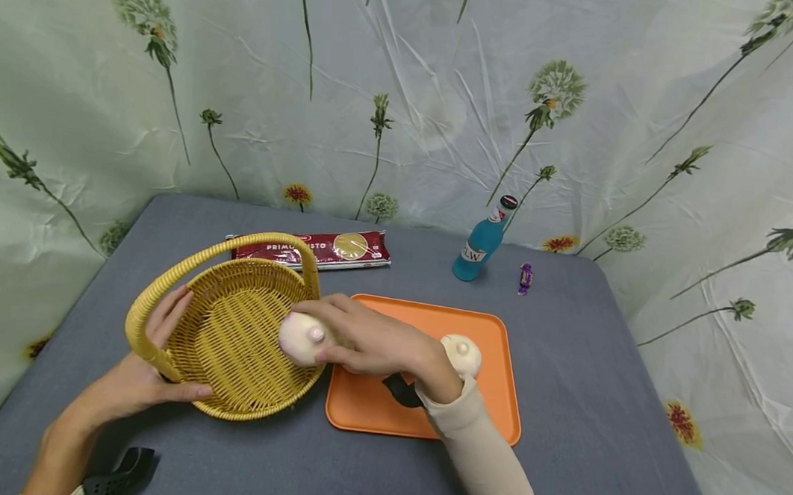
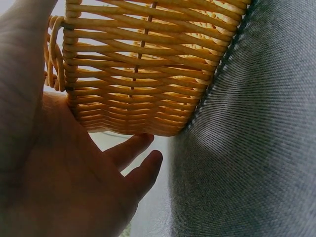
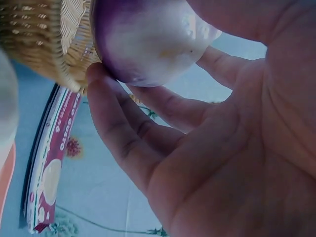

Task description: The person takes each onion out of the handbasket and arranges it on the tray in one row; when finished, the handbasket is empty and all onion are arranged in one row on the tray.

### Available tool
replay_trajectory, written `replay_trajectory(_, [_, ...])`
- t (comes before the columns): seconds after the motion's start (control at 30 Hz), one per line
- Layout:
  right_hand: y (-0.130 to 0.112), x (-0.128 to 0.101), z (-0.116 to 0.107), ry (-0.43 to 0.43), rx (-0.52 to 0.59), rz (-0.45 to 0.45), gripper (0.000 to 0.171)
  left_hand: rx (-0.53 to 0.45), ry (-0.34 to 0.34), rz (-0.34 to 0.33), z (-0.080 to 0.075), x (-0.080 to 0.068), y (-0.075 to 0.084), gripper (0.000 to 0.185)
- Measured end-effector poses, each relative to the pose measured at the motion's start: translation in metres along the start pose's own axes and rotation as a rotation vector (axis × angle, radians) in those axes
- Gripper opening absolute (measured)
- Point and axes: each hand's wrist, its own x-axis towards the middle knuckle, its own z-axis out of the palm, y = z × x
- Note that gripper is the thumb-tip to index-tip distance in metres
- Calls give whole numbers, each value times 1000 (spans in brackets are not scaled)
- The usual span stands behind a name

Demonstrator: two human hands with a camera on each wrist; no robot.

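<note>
A round white-and-purple turnip [image 1: 304, 338] is in my right hand [image 1: 371, 337], gripped between thumb and fingers above the right rim of a yellow wicker basket [image 1: 243, 411]. The right wrist view shows the purple side of this turnip [image 3: 148, 39] and the fingers curved around it. My left hand [image 1: 137, 372] holds the basket's left side near the base of its arched handle, fingers along the outer wall [image 2: 143, 74] and thumb at the front rim. No items show on the basket's woven bottom. A second turnip [image 1: 461, 354] lies on the orange tray [image 1: 489, 409], partly behind my right wrist.
Behind the basket lies a dark red packet [image 1: 329, 250]. A blue bottle [image 1: 480, 244] stands at the back right, beside a small purple wrapped candy [image 1: 526, 279]. Flowered cloth [image 1: 445, 93] hangs behind the grey table [image 1: 583, 407].
</note>
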Motion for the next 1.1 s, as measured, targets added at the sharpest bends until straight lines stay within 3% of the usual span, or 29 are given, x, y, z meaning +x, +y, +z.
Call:
replay_trajectory(0.47, [15, -37, 2, 75, 101, 65, 62, -7, -21, -51, -1, -2, 2, 142])
replay_trajectory(0.87, [31, -70, 3, 204, 142, 134, 59, -7, -18, -38, -2, 0, 3, 143])
replay_trajectory(1.1, [38, -91, -4, 235, 167, 178, 61, 1, -15, -39, -1, 0, 2, 143])
